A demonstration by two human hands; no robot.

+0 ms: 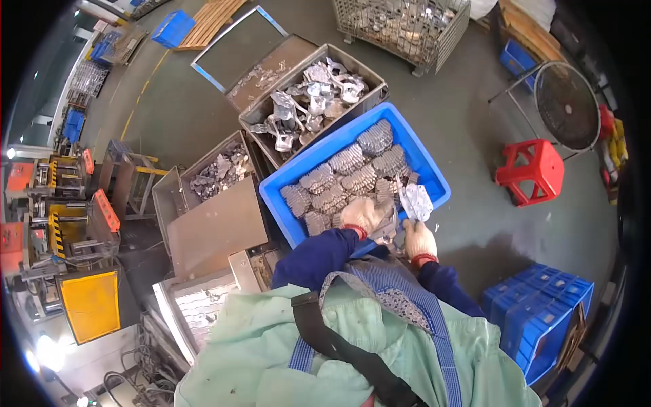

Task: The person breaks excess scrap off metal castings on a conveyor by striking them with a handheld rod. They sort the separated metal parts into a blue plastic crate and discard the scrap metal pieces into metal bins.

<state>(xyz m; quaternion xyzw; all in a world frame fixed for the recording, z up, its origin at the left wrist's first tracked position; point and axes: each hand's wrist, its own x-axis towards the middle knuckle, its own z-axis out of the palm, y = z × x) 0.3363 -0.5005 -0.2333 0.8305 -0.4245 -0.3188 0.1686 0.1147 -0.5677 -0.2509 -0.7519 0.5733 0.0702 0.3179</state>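
Grey-green floor (464,115) around red stool (532,173) and blue parts bin (422,152)

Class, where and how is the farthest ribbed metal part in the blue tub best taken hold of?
Probably hold the ribbed metal part by its left and right edges, coming from above: it lies ribs up in the open blue tub, blue showing on both sides, while another ribbed part crowds its near side.
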